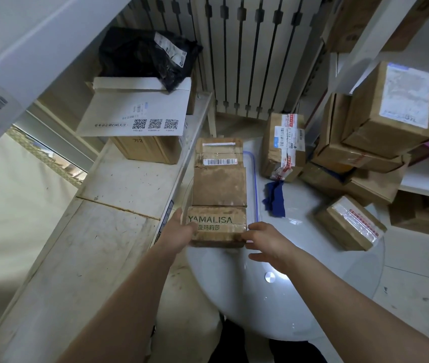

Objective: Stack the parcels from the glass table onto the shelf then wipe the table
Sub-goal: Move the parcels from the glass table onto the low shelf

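A long brown cardboard parcel [219,184] marked YAMALISA is held over the left edge of the round glass table [299,297]. My left hand [182,231] grips its near left corner. My right hand [265,239] touches its near right corner with fingers spread. A small taped parcel [349,222] lies on the table's right side, and another taped parcel [284,145] stands at the far side. A blue cloth [275,199] lies between them. The dusty white shelf [98,218] runs along the left.
On the shelf's far end sit a white box with QR codes [140,113], a brown box under it and a black bag [145,56] on top. More cardboard boxes [381,121] are piled on a rack at the right. A radiator [255,48] stands behind.
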`<act>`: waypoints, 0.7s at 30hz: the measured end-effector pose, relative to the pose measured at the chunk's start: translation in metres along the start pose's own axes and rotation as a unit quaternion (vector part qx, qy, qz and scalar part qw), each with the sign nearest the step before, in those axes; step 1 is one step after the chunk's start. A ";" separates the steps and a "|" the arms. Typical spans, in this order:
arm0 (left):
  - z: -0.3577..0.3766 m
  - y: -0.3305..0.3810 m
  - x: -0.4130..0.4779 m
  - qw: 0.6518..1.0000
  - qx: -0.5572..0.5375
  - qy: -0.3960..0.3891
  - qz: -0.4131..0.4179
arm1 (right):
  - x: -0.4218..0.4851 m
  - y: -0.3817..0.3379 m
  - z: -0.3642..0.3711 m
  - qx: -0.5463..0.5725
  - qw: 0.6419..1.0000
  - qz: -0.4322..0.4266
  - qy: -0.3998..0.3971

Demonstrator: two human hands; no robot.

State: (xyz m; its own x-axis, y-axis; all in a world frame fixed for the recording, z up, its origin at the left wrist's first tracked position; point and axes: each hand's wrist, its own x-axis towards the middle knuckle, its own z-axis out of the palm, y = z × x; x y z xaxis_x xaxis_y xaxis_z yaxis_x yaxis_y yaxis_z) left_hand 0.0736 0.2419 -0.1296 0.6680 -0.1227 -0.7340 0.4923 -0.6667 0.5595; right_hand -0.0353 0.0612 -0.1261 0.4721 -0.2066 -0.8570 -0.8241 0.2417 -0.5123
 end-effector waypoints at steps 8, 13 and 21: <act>0.021 0.051 -0.017 0.979 0.156 0.053 0.119 | -0.042 -0.017 -0.033 0.028 0.996 -0.054 0.068; 0.065 0.108 -0.046 0.965 0.161 0.020 0.204 | -0.084 -0.029 -0.073 0.051 0.984 -0.112 0.125; 0.122 0.161 -0.094 0.953 0.062 -0.015 0.297 | -0.122 -0.042 -0.142 0.086 0.963 -0.177 0.183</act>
State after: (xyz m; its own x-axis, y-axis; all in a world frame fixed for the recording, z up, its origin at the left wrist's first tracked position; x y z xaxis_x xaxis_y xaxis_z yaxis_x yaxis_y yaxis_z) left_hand 0.0216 0.0565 -0.0173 0.7906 -0.5262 -0.3131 -0.0396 -0.5543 0.8314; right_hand -0.1032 -0.0584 0.0081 0.5471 -0.6170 -0.5657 -0.5530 0.2410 -0.7976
